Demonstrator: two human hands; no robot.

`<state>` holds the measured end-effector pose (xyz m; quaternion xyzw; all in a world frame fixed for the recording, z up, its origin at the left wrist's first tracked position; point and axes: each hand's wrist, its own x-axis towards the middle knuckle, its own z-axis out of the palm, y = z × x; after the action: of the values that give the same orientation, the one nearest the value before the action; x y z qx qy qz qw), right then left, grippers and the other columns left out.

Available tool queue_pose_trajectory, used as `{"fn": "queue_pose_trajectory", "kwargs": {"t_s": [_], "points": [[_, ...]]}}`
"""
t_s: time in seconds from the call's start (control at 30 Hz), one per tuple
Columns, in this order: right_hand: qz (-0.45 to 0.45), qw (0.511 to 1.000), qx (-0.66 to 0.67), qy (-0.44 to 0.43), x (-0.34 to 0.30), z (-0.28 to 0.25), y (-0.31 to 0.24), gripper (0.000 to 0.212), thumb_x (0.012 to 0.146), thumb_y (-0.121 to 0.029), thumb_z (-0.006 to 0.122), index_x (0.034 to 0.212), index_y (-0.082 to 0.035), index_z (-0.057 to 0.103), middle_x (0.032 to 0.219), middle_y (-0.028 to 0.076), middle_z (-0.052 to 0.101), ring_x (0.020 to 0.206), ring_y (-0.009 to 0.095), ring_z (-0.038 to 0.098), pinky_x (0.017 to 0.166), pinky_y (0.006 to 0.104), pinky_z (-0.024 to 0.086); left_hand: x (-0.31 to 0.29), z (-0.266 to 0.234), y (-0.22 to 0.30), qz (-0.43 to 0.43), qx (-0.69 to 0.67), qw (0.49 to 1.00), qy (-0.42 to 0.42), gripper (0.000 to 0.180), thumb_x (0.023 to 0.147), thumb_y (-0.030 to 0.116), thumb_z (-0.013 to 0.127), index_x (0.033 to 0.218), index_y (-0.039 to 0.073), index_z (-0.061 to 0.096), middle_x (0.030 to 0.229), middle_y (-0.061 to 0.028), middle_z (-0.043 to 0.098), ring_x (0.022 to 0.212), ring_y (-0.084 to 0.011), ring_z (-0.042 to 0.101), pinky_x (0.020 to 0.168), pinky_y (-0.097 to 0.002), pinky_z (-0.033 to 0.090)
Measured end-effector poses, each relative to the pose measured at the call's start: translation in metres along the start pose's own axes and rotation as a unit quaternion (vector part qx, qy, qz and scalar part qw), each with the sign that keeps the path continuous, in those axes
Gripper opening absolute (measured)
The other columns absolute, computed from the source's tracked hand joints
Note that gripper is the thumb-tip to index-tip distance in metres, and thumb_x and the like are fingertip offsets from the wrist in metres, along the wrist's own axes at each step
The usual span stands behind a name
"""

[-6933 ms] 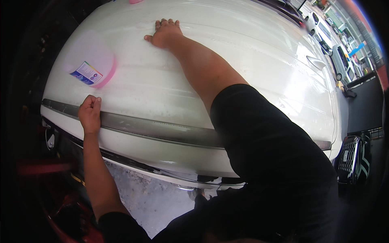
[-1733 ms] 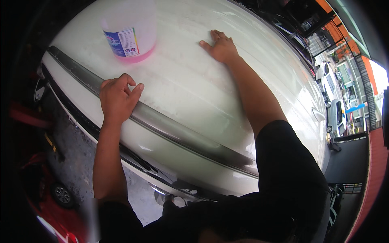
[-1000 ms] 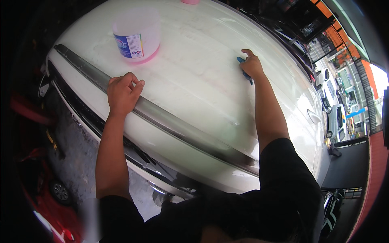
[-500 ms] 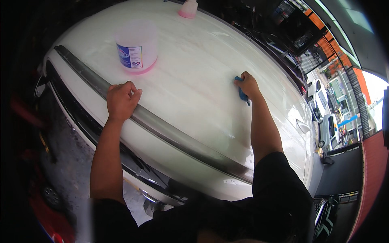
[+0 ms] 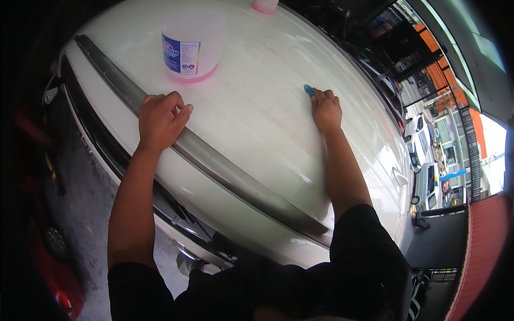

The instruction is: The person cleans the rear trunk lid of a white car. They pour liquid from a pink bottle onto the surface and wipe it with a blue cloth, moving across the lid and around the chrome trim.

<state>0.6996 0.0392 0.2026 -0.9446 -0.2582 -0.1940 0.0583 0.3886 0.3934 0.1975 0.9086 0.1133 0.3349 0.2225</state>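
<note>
My left hand (image 5: 165, 120) is closed on the grey roof rail (image 5: 219, 170) that runs along the near side of a white car's roof (image 5: 257, 107). Farther right, my right hand (image 5: 327, 109) presses a small blue cloth (image 5: 309, 90) against the roof. Only a bit of the cloth shows past the fingers; the rest is hidden under them. Beyond my left hand, a translucent plastic tub (image 5: 211, 45) stands on the roof, with a blue-and-white label and pink liquid low inside.
A second container with pink liquid (image 5: 264, 6) stands at the roof's far edge, cut off by the frame. The roof antenna fin (image 5: 399, 176) rises at the right. A red car (image 5: 56, 267) is parked at lower left; other cars (image 5: 420, 139) are outside at right.
My right hand has slid the cloth a little farther away across the roof, and less of the cloth shows. My left hand stays on the rail. The view has shifted slightly.
</note>
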Motion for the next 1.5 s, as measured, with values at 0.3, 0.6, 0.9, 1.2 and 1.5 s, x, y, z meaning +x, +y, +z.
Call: {"fn": "queue_pose_trajectory", "kwargs": {"t_s": [0.3, 0.6, 0.9, 1.2, 1.5], "points": [[0.005, 0.997, 0.05, -0.051, 0.112, 0.035, -0.099, 0.031, 0.11, -0.035, 0.055, 0.131, -0.024, 0.074, 0.13, 0.011, 0.064, 0.122, 0.034, 0.065, 0.103, 0.0463, 0.055, 0.001, 0.002, -0.003, -0.008, -0.013, 1.0, -0.005, 0.021, 0.091, 0.022, 0.077, 0.083, 0.008, 0.063, 0.064, -0.0059, 0.059, 0.065, -0.0269, 0.059, 0.087, -0.0404, 0.047], [0.008, 0.995, 0.047, -0.093, 0.111, 0.034, -0.078, 0.033, 0.111, -0.035, 0.051, 0.135, -0.027, 0.072, 0.13, 0.012, 0.065, 0.124, 0.033, 0.066, 0.105, 0.0447, 0.054, 0.005, 0.003, 0.005, -0.01, -0.014, 1.0, -0.006, 0.023, 0.089, 0.023, 0.078, 0.082, 0.008, 0.062, 0.062, -0.0044, 0.058, 0.062, -0.025, 0.058, 0.088, -0.0387, 0.047], [0.017, 0.984, 0.125, -0.129, 0.118, 0.035, -0.063, 0.032, 0.11, -0.037, 0.054, 0.131, -0.028, 0.076, 0.128, 0.014, 0.068, 0.123, 0.034, 0.067, 0.105, 0.0455, 0.054, 0.003, -0.001, 0.004, -0.029, -0.011, 0.999, -0.021, 0.025, 0.087, 0.024, 0.081, 0.081, 0.009, 0.062, 0.062, -0.0038, 0.058, 0.062, -0.0243, 0.058, 0.089, -0.039, 0.046], [-0.004, 0.99, 0.08, -0.12, 0.107, 0.036, -0.071, 0.035, 0.112, -0.038, 0.047, 0.133, -0.028, 0.073, 0.134, 0.013, 0.065, 0.122, 0.033, 0.068, 0.105, 0.0441, 0.056, -0.001, -0.001, -0.001, -0.016, 0.0, 1.0, -0.015, 0.026, 0.086, 0.024, 0.081, 0.081, 0.009, 0.06, 0.062, -0.0026, 0.058, 0.062, -0.0236, 0.058, 0.088, -0.0387, 0.046], [0.024, 0.982, 0.141, -0.12, 0.15, 0.066, -0.183, 0.041, 0.112, -0.039, 0.042, 0.144, -0.031, 0.067, 0.148, 0.009, 0.055, 0.142, 0.034, 0.049, 0.122, 0.0598, 0.033, 0.0, 0.004, 0.003, -0.023, -0.001, 1.0, -0.013, 0.029, 0.09, 0.03, 0.081, 0.082, 0.008, 0.062, 0.064, -0.0053, 0.062, 0.062, -0.0264, 0.058, 0.089, -0.0417, 0.048]]}}
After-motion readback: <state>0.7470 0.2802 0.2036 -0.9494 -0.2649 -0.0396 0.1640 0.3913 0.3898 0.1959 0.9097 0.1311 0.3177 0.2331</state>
